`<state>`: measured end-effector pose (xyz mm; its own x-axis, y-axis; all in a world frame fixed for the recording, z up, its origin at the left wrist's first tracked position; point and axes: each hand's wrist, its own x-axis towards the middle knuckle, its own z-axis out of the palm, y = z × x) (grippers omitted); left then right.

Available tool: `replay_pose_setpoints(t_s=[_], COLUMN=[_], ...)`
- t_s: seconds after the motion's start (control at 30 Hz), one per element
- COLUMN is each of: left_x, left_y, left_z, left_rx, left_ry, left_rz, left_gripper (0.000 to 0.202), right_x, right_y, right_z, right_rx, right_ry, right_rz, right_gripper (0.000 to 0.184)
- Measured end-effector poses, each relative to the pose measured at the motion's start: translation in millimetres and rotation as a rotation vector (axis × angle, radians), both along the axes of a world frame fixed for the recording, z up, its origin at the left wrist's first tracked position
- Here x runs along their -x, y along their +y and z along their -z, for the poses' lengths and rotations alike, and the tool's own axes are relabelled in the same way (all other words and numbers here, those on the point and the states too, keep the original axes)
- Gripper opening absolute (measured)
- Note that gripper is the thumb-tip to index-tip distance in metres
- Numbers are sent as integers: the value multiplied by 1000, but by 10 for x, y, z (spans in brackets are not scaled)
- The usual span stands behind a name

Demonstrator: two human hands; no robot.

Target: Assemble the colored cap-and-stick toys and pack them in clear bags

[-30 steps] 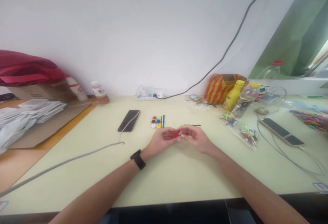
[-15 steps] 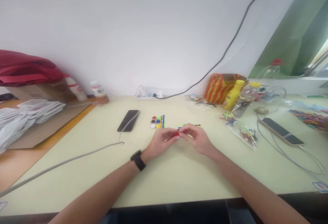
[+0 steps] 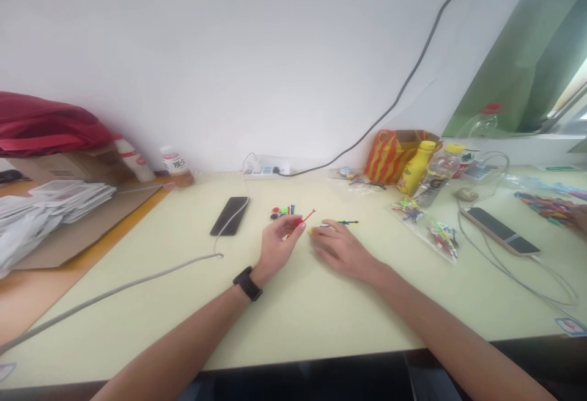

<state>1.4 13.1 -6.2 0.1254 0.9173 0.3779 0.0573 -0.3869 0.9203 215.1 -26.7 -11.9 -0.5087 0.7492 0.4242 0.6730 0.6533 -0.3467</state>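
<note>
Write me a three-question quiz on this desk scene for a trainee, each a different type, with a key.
1. Pick one: what colour is the piece in the left hand?
A) green
B) red
C) white

2. True or false: a black watch is on the left wrist.

3. Fill in: the striped ____ stands beside the yellow bottle.

Key: 1: B; 2: true; 3: bag.
</note>
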Motion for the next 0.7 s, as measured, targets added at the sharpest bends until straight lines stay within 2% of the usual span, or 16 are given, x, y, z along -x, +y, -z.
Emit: replay_pose_setpoints(t_s=[0.07, 0.17, 0.23, 0.3, 0.4, 0.57, 0.7], left_x=[-1, -6, -14, -20, -15, 30, 64], left_y=[-1, -4, -17, -39, -78, -93, -55], left_z=[2, 12, 21, 23, -2, -75, -72], left_rx=[6, -11, -46, -106, -247, -426, -541], left_ry=[10, 60, 117, 192, 327, 475, 536], left_rz=[31, 86, 125, 164, 203, 247, 259], left_gripper=[27, 26, 25, 23, 19, 16, 20], right_x=[-44, -106, -117, -105, -83, -97, -108], right_y=[30, 58, 49, 28, 14, 49, 61], right_z=[-5, -61, -117, -165, -191, -165, -165], right_rx=[-27, -6, 79, 156, 178, 248, 304], right_ry=[50, 295, 478, 576, 573, 569, 597], right_rz=[54, 130, 118, 65, 20, -2, -12], right_gripper=[30, 34, 37, 30, 17, 19, 21])
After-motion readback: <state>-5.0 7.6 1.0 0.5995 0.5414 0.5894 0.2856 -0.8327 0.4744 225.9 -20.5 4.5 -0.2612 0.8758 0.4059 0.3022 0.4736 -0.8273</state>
